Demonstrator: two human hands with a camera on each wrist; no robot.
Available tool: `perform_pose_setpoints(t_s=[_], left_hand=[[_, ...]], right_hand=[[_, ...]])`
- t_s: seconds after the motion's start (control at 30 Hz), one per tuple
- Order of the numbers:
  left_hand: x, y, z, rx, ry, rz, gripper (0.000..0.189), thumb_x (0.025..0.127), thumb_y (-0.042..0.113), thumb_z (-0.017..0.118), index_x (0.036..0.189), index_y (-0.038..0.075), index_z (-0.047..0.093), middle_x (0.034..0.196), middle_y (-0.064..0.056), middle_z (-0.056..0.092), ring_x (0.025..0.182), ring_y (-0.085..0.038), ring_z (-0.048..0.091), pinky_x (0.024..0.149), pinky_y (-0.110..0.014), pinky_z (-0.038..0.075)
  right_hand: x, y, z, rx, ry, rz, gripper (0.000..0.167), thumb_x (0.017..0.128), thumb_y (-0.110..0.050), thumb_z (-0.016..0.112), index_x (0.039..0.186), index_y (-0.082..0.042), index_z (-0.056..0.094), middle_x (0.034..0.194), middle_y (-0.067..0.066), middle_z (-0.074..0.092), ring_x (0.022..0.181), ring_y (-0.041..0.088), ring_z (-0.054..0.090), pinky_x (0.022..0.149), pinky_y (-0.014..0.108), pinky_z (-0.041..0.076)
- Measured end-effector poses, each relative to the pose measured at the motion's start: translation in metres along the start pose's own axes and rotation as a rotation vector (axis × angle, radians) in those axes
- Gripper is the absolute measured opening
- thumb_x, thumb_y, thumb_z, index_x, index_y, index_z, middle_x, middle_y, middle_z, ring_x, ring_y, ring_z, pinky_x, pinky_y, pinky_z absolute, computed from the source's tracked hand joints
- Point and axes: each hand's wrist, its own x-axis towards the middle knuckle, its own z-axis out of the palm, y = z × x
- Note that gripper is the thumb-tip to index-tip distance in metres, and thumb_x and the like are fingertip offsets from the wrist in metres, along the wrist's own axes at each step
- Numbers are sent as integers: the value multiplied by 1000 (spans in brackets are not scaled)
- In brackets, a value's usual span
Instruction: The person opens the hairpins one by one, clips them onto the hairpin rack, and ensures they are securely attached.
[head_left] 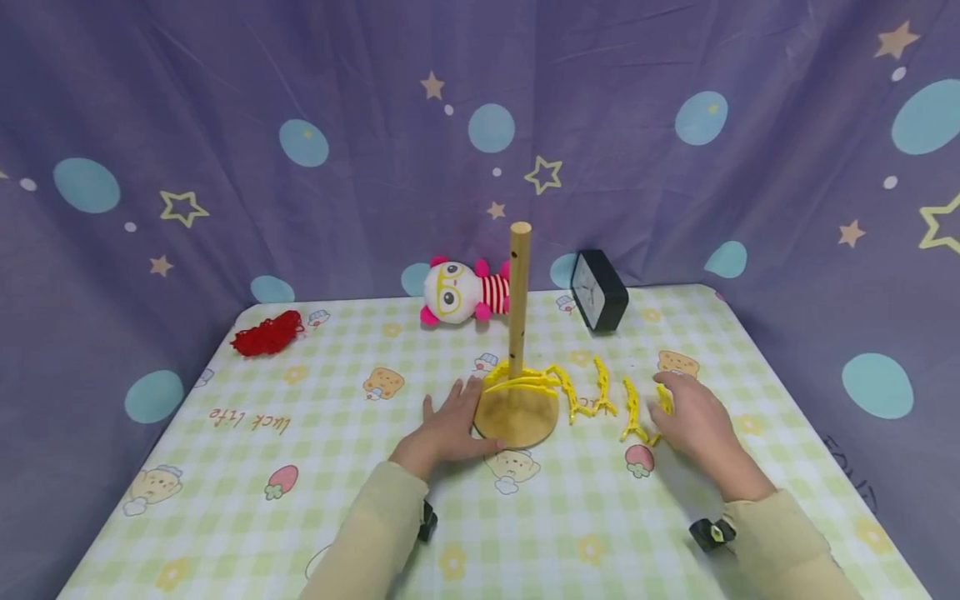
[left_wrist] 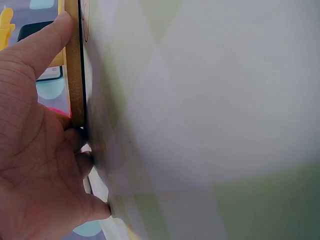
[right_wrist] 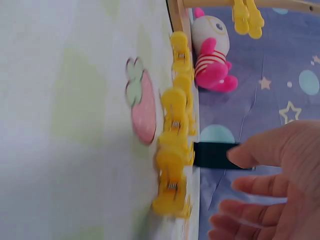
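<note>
A wooden stand has a round base (head_left: 517, 425) and an upright post (head_left: 518, 300). My left hand (head_left: 452, 423) holds the left side of the base, its thumb (left_wrist: 47, 42) against the rim and fingertips further round the edge. Yellow spring clips (head_left: 525, 382) cross the post low down, close over the base. Several more yellow clips (right_wrist: 172, 172) lie in a row on the table to the right of the stand. Over the rightmost clip (head_left: 666, 398) is my right hand (head_left: 697, 421), fingers loosely bent and nothing between them; it partly hides that clip.
Behind the stand lies a panda-like plush toy (head_left: 453, 293) with a striped body. A black clock (head_left: 600, 290) stands at the back right, and a red tangle of yarn (head_left: 268, 335) lies at the back left. A purple curtain (head_left: 360, 167) closes off the table's far side.
</note>
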Motion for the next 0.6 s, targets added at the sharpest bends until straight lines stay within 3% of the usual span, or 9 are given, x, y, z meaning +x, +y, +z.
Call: perform_pose_setpoints(t_s=[0.33,0.43,0.6], left_hand=[[-2,0,-3,-9,-1,4,110,80,64,67,158,11,8,164,-5,8,149,-27,4,113,-64,-5],[-1,0,-2,-14,-2,6,111,80,64,67,158,12,8,164,-5,7,149,-27,3,113,-64,-5],[0,-1,0,-15,0,5,111,79,65,67,158,14,7,164,-3,6,150,-26,2,113,-63,-6]], right_hand=[[-7,18,1,-46,-191,153,90,80,-52,74,135,9,38,124,34,50,106,48,53,79,57,47],[-8,21,2,-56,-200,161,91,77,-56,75,130,11,41,117,33,54,101,46,55,75,54,48],[-10,25,2,-78,-218,148,77,76,-57,75,113,7,53,100,23,57,88,37,56,70,49,47]])
